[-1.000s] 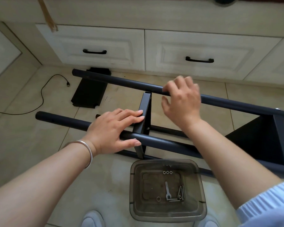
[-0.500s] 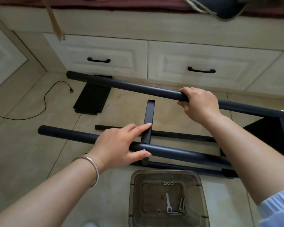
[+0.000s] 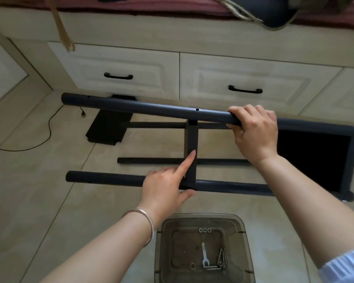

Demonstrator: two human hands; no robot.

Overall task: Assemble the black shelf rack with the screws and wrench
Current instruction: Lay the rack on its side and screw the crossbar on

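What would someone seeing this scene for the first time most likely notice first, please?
Probably the black shelf rack lying half-built on the tiled floor, mid-frame. The right hand grips its far tube, while the left hand rests on the near tube, index finger laid along the upright crosspiece. Next, the clear bin at the bottom edge, holding a small wrench, screws and washers.

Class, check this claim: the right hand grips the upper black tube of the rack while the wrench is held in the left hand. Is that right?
Not quite. The head view shows the wrench lying in the clear plastic bin; the left hand rests on the lower tube and crossbar. The right hand does grip the upper black tube.
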